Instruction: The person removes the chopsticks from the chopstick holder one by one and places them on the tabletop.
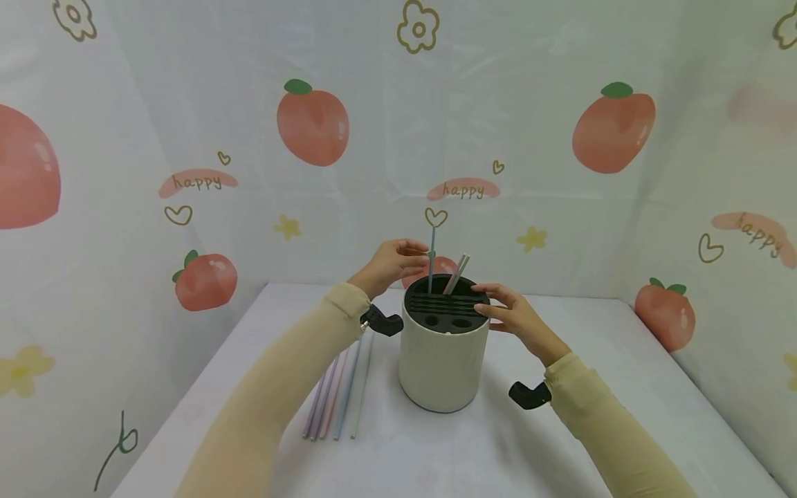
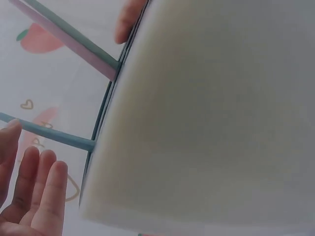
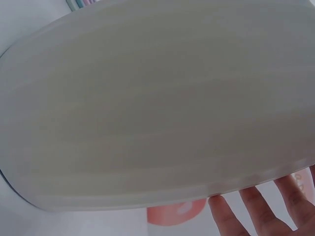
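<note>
A cream cylindrical pot with a black slotted top insert stands upright on the table. From the insert rises a slim blue straw, nearly vertical in the head view. My left hand is beside it, thumb and fingertip pinching the straw, other fingers extended, as the left wrist view shows. A pink straw and a green straw lean together in the insert's rear opening. My right hand touches the pot's right rim with spread, fairly straight fingers.
Several pastel straws lie side by side on the white table, left of the pot and partly under my left forearm. A white curtain printed with fruit stands behind the table and along its sides.
</note>
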`<state>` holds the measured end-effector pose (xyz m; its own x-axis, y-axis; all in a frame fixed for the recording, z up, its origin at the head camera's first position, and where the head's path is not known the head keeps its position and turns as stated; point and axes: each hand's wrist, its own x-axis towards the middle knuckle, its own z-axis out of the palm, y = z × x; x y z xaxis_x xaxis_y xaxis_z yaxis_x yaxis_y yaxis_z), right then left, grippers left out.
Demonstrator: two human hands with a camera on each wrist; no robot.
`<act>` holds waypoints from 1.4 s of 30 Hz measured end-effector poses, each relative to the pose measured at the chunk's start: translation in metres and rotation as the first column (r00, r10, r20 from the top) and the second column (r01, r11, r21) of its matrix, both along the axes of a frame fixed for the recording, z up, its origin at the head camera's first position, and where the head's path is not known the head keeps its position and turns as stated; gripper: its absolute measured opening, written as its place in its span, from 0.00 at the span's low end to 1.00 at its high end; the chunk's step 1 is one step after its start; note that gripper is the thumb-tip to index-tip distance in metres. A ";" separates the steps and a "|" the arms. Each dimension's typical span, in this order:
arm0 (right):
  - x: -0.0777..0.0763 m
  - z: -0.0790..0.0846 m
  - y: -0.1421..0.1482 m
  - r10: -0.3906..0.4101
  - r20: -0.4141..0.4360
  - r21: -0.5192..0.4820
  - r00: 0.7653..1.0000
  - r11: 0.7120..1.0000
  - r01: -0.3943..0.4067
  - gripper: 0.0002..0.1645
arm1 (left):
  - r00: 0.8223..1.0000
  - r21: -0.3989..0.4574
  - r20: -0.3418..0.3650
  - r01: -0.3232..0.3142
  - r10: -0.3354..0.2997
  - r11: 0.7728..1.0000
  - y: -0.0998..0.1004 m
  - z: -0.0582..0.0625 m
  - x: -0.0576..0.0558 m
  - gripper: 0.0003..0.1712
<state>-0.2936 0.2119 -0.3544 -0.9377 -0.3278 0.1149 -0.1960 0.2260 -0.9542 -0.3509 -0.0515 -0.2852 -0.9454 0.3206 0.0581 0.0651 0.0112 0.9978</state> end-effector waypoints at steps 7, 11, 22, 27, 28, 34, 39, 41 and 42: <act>0.000 0.000 0.000 0.001 0.005 0.003 1.000 1.000 -0.001 0.31 | 1.000 -0.005 0.008 0.025 -0.025 1.000 0.005 -0.001 0.000 0.20; 0.000 0.000 0.000 0.002 0.005 0.002 1.000 1.000 -0.002 0.31 | 0.999 -0.031 -0.003 0.035 -0.036 0.999 0.006 -0.002 -0.001 0.20; 0.000 0.001 -0.001 0.005 0.005 -0.001 1.000 1.000 -0.005 0.31 | 0.998 0.004 -0.064 0.011 -0.010 1.000 0.002 0.005 0.004 0.11; 0.000 0.000 -0.001 0.004 0.003 0.003 1.000 1.000 -0.004 0.31 | 0.988 0.174 -0.154 -0.001 0.028 0.985 -0.012 0.031 0.015 0.07; 0.000 0.000 0.000 0.004 0.003 0.002 1.000 1.000 -0.004 0.31 | 0.984 0.222 -0.171 -0.003 0.042 0.975 -0.016 0.038 0.017 0.08; 0.000 0.001 0.000 0.004 0.008 0.004 1.000 1.000 -0.004 0.31 | 0.957 0.528 -0.239 -0.016 0.167 0.849 -0.054 0.078 0.029 0.13; 0.001 0.001 -0.001 -0.001 0.011 0.006 1.000 1.000 0.001 0.32 | 0.939 0.619 -0.231 -0.059 0.254 0.783 -0.095 0.088 0.034 0.08; 0.001 0.001 -0.001 -0.002 0.010 0.004 1.000 1.000 0.002 0.32 | 0.940 0.601 -0.201 -0.103 0.274 0.793 -0.109 0.081 0.034 0.08; 0.001 0.001 -0.001 -0.002 0.008 0.004 1.000 1.000 0.001 0.31 | 0.942 0.573 -0.186 -0.128 0.280 0.809 -0.115 0.075 0.033 0.08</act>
